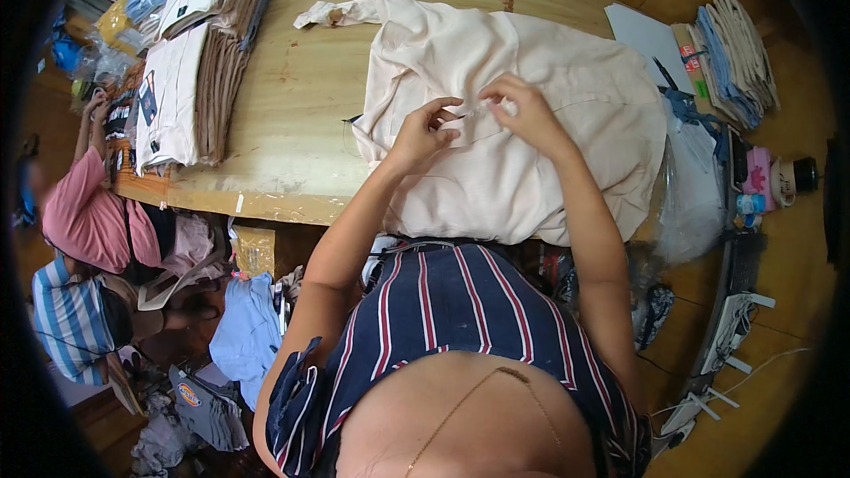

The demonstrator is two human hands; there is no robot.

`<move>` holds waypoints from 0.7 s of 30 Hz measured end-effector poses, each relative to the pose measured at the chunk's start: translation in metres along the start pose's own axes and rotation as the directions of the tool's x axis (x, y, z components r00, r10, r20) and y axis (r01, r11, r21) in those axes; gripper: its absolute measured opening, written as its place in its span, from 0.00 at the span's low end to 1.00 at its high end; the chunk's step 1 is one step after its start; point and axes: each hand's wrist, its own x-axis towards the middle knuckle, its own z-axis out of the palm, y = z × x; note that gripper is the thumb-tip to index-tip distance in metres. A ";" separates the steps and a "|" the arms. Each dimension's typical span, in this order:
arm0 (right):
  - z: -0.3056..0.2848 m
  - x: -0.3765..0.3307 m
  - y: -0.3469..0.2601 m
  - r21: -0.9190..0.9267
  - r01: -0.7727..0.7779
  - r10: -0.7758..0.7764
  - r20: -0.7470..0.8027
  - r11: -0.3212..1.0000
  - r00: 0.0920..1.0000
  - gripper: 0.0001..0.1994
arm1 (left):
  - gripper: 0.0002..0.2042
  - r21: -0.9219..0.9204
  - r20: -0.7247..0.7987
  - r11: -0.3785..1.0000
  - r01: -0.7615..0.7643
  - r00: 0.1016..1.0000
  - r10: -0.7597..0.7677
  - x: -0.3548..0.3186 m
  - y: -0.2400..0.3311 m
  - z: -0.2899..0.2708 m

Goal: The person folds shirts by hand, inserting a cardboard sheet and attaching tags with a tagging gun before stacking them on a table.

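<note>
A pale pink long-sleeved shirt (pixel 567 97) is spread, loosely wrinkled, over the wooden table in front of me. One sleeve (pixel 381 11) stretches toward the far left. Both my hands are over the shirt's middle, close together. My left hand (pixel 428 131) has its fingers curled, thumb and forefinger bent toward each other around a small dark bit too small to name. Facing it, my right hand (pixel 524 111) pinches something whitish at its fingertips; whether this is shirt cloth or a separate piece, I cannot tell. A small dark thing (pixel 351 119) shows at the shirt's left edge.
Tall stacks of folded trousers (pixel 173 97) stand on the table (pixel 301 124) at the left. Folded garments (pixel 735 57) and white sheets (pixel 651 44) lie at the far right, clear plastic (pixel 695 195) nearer. Two people, one in pink (pixel 93 212), are at the left.
</note>
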 end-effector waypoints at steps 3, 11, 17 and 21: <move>0.034 -0.008 0.014 -0.185 0.096 -0.104 -0.033 0.978 0.994 0.07 | 0.22 0.121 -0.031 0.991 -0.059 0.998 0.063 -0.009 0.010 0.006; 0.021 -0.011 0.007 -0.122 0.019 -0.028 -0.071 0.992 0.997 0.05 | 0.07 0.434 -0.368 0.900 0.038 0.920 0.138 -0.035 -0.018 0.020; 0.002 -0.019 -0.018 -0.097 0.067 -0.080 -0.136 0.993 0.987 0.05 | 0.08 0.722 -0.246 0.666 -0.190 0.829 0.503 -0.033 -0.002 0.034; -0.005 -0.027 -0.023 -0.137 0.020 -0.045 -0.183 0.990 0.982 0.05 | 0.08 0.492 -0.293 0.844 -0.212 0.873 0.390 -0.031 0.015 0.018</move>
